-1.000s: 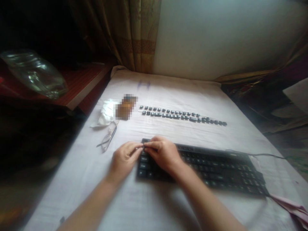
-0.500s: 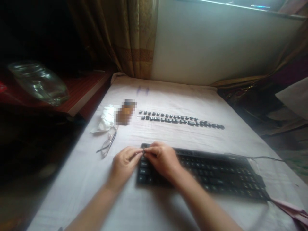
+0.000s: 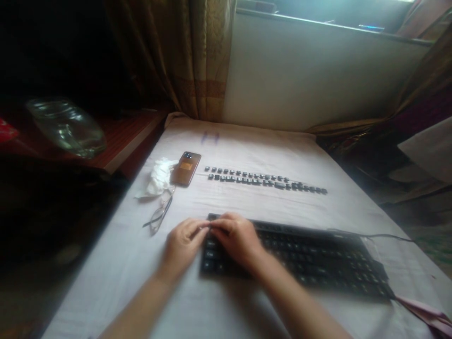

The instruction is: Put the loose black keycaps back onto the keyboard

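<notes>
A black keyboard [image 3: 310,259] lies across the white-covered table [image 3: 247,146] in front of me. My left hand [image 3: 182,243] and my right hand [image 3: 236,238] meet at the keyboard's top left corner, fingertips pinched together on a key there. What the fingers hold is too small to make out. Two rows of loose black keycaps [image 3: 264,180] are lined up beyond the keyboard.
A brown phone [image 3: 186,168], a crumpled white tissue [image 3: 157,176] and a pair of glasses [image 3: 159,213] lie at the left. A glass jar [image 3: 67,127] rests on a red shelf. The keyboard cable [image 3: 384,234] trails right. Curtain and wall stand behind.
The view has tilted up a little, so everything sits lower in the frame. Both hands stay pinched at the keyboard's top left corner.
</notes>
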The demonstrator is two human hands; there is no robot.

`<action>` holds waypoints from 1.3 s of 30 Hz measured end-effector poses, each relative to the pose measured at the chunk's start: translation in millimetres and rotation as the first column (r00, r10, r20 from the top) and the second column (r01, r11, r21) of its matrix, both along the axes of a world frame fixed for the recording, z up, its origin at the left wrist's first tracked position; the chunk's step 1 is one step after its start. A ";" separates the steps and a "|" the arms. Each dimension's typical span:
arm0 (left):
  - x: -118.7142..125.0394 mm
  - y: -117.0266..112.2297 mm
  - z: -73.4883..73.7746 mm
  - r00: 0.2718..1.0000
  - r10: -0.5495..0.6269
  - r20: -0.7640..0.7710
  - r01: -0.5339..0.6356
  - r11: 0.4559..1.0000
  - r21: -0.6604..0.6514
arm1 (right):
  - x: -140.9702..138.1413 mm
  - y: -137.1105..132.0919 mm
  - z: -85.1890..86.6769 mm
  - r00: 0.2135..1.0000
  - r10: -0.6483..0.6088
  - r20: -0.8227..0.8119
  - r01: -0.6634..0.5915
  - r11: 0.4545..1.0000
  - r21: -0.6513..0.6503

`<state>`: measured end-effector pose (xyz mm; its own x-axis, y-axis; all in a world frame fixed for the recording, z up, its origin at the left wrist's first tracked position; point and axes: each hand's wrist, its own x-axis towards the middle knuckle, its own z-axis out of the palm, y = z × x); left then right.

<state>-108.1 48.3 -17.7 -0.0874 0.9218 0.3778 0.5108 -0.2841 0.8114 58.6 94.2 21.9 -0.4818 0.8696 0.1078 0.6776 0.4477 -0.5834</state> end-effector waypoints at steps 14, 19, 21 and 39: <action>2.8 -0.8 2.1 1.000 0.014 0.001 -0.014 0.999 -0.040 | -1.3 -1.5 13.3 0.952 0.089 0.294 -0.131 0.983 0.126; 2.4 0.5 3.0 1.000 0.026 -0.003 -0.026 0.997 -0.068 | 7.9 -3.5 7.1 0.946 0.142 0.290 -0.212 0.951 0.226; 1.5 1.0 4.1 1.000 0.026 -0.005 -0.026 0.996 -0.081 | 15.3 -4.5 0.2 0.975 0.129 0.181 -0.171 0.955 0.242; -2.3 2.3 4.4 0.999 0.040 0.010 -0.038 0.992 -0.121 | 32.3 12.3 1.2 0.992 0.073 0.107 -0.095 0.972 0.215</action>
